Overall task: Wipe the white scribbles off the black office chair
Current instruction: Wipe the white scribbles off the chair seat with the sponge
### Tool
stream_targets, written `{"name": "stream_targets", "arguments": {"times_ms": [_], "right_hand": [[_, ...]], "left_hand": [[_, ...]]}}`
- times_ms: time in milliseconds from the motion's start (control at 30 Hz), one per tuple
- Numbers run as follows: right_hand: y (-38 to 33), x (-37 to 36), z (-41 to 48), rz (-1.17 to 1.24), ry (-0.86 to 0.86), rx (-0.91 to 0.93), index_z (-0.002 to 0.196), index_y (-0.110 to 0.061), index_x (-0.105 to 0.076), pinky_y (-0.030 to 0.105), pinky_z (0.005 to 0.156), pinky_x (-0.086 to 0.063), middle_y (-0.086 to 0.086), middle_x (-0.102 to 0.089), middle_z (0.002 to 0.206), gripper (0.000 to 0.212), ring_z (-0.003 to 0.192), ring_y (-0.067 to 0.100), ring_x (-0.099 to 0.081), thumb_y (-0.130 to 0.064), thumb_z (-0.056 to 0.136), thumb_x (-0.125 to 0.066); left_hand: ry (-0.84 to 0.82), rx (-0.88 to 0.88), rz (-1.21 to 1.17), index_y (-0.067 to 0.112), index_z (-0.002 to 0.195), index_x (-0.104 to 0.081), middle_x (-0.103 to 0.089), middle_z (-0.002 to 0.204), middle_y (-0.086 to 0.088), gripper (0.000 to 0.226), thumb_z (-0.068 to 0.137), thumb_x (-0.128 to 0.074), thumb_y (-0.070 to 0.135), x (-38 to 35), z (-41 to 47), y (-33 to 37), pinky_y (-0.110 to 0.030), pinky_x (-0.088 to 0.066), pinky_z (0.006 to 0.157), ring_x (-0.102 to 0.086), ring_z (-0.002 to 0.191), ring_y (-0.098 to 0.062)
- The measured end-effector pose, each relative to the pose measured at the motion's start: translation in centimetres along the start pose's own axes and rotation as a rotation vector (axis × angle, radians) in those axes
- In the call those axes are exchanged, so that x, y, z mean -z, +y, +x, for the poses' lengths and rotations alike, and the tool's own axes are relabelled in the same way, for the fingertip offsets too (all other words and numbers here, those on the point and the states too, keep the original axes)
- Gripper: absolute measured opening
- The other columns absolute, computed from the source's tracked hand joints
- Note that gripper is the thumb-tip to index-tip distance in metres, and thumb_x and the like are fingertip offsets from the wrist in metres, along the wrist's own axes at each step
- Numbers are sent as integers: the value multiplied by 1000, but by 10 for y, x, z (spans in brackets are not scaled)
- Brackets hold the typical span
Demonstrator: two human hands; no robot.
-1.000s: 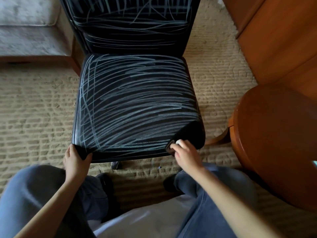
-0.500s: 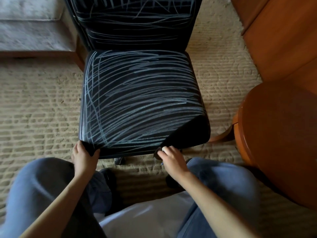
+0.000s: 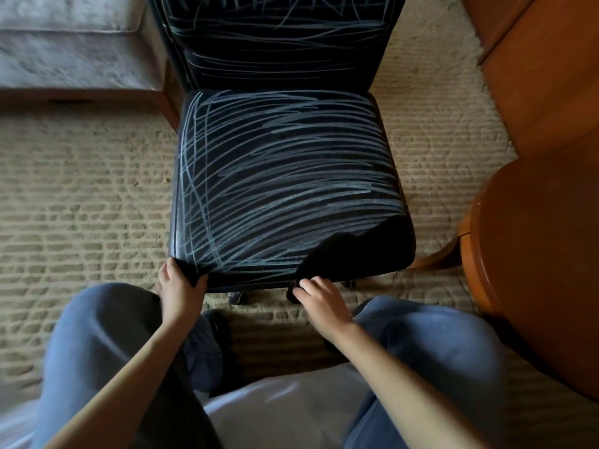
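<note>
The black office chair's seat (image 3: 282, 176) is covered in white scribbles, and so is its backrest (image 3: 275, 43). Only the seat's front right corner (image 3: 372, 251) is plain black, with a jagged border against the scribbles. My left hand (image 3: 181, 286) grips the seat's front left corner, fingers curled over the edge. My right hand (image 3: 321, 296) is at the front edge, right of the middle, its fingers curled on a small dark cloth (image 3: 293, 294) pressed to the edge. Most of the cloth is hidden under the fingers.
A round wooden table (image 3: 534, 270) stands close on the right, with a wooden cabinet (image 3: 544, 76) behind it. A grey cushioned seat on a wooden frame (image 3: 71, 43) is at the back left. Beige carpet (image 3: 81, 189) surrounds the chair. My knees in jeans flank the chair's front.
My right hand has slid left along the seat's front edge with the cloth, and the clean black patch at the front right corner has grown leftward. My left hand has kept its grip.
</note>
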State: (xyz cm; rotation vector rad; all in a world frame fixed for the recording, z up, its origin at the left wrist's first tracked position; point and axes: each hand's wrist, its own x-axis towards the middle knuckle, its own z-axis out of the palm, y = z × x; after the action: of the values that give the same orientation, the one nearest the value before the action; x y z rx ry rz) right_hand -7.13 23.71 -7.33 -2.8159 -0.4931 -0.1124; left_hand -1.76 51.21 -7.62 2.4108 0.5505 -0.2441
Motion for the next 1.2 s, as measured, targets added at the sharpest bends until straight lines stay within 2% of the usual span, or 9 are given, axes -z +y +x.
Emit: {"name": "stream_targets", "arguments": {"times_ms": [133,300,400,533,700,833,967,1067,1200], "right_hand": [[27,25,13,-40,55,23,84,-8,-69,33,62,-44,7,-61,81,31,72,27,-54,-1,77,-40],[40,35,41,-18,212,-275,86,-5,-69,35,64,-47,9,-62,84,24,71,31,-54,2,75,-49],[1,8,27,25,119,-132,82,-6,-68,35,62,-48,9,-62,84,31,73,29,-55,-2,77,-37],[-15,-8,14,7,-131,180,78,-8,-68,34,58,-50,7,-61,82,16,74,28,-57,-1,73,-54],[12,29,44,7,73,55,87,-5,-69,33,62,-49,7,-63,84,30,75,26,-56,1,79,-41],[2,22,53,21,261,-207,88,-3,-71,35,65,-54,10,-65,87,24,76,31,-59,12,70,-63],[-36,-9,36,55,132,-70,83,-3,-69,35,58,-52,10,-64,85,24,72,30,-57,2,75,-46],[-36,-10,27,37,-37,104,80,-3,-67,35,55,-50,10,-61,83,17,74,29,-56,8,68,-64],[-8,21,61,27,124,-9,84,-2,-70,33,61,-49,11,-62,83,22,74,30,-54,3,79,-49]], "left_hand": [[12,-14,5,-3,135,-33,-37,136,-24,69,82,-70,22,-1,-2,1,-55,-29,107,-31,127,-42],[25,-24,-37,-4,132,-35,-37,135,-25,66,81,-71,17,-2,-9,6,-54,-29,107,-33,125,-42],[20,-27,-55,-5,133,-35,-37,136,-27,67,81,-72,16,-1,-11,6,-52,-28,109,-32,127,-41],[14,-24,-72,-3,133,-36,-37,136,-24,67,81,-72,18,2,-13,6,-52,-27,109,-32,128,-40],[-28,-24,-158,-1,130,-42,-39,133,-21,47,85,-55,3,9,-16,3,-49,-30,108,-34,125,-37],[-41,-53,-218,-2,131,-45,-43,128,-21,49,83,-44,-13,19,-20,5,-36,-31,101,-38,122,-35],[-96,-73,-211,-1,139,-38,-40,138,-20,55,86,-43,-16,27,-18,-1,-30,-27,104,-34,131,-31],[-153,-64,-222,1,144,-31,-34,147,-16,59,88,-43,-13,30,-16,-6,-33,-25,112,-31,137,-27],[-180,-47,-269,1,145,-31,-33,148,-15,60,88,-41,-14,33,-16,-6,-28,-25,109,-30,137,-25]]}}
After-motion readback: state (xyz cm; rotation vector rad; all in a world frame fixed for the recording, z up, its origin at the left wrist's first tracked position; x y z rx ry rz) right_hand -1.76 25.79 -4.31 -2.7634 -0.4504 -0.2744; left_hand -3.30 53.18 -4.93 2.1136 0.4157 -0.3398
